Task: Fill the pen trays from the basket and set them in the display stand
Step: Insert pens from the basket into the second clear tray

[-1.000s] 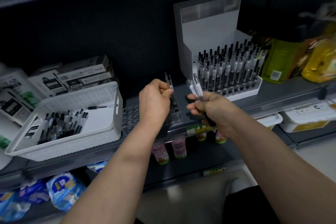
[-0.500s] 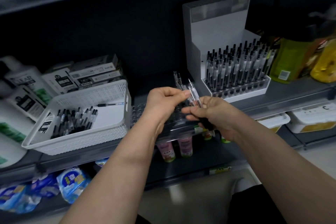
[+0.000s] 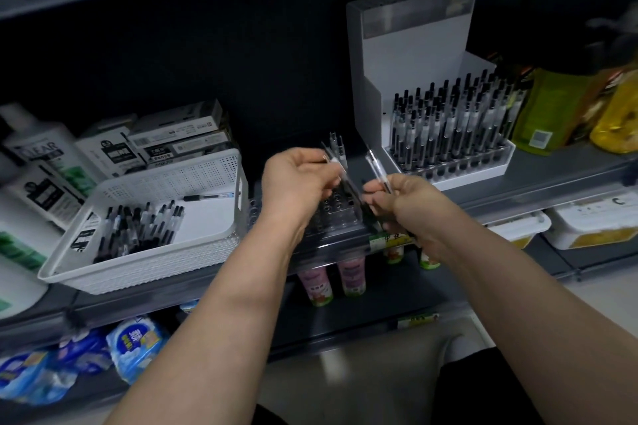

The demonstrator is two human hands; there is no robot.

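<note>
A clear pen tray [image 3: 336, 217] with round holes lies on the shelf between my hands, with two or three pens [image 3: 336, 148] standing at its back. My left hand [image 3: 297, 179] pinches a pen [image 3: 340, 176] slanted over the tray. Just right of it, my right hand [image 3: 404, 200] grips a pen [image 3: 378, 171], tip end hidden in the fist. A white basket [image 3: 238, 183] at the left holds several loose pens [image 3: 138, 228]. The white display stand [image 3: 414, 55] at the right carries a full tray of pens [image 3: 452, 134].
Boxes [image 3: 179, 141] and white bottles [image 3: 41, 162] stand behind and left of the basket. Yellow-green bottles [image 3: 552, 114] stand right of the stand. Below the shelf edge [image 3: 552, 197] are small drink bottles [image 3: 348, 276], white tubs [image 3: 587, 228] and blue packets [image 3: 134, 345].
My hands met over the tray half a second ago and have drawn apart. The left hand now has a pen taken from the right hand's bunch. The view has shifted slightly.
</note>
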